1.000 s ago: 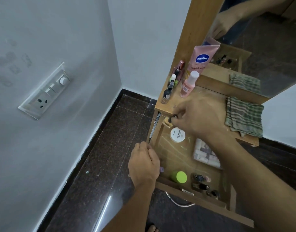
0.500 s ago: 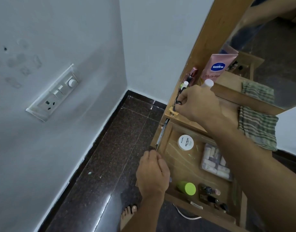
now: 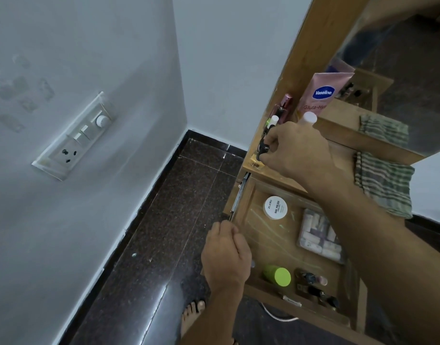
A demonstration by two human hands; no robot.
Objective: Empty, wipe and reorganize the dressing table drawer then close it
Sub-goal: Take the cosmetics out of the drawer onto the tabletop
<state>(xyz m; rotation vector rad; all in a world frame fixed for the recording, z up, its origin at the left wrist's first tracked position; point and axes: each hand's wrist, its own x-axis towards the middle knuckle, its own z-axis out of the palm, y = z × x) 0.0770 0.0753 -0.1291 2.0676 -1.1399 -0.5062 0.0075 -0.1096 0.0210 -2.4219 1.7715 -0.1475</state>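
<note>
Drawer's only half emptied, I'd say. The open light-wood drawer (image 3: 268, 242) sticks out under the wooden counter (image 3: 343, 155). The right hand (image 3: 298, 150) is up past the drawer's back edge, grip pinched on a small dark glass bottle (image 3: 263, 148) above the drawer's back-left corner. The left hand (image 3: 226, 255) has its grip curled over the drawer's left wall. A lime-capped bottle (image 3: 278, 276) lies on its side at the drawer's front, cap pointing away from the left wall. It's just beside the left hand, so that hand's clearly nearer.
</note>
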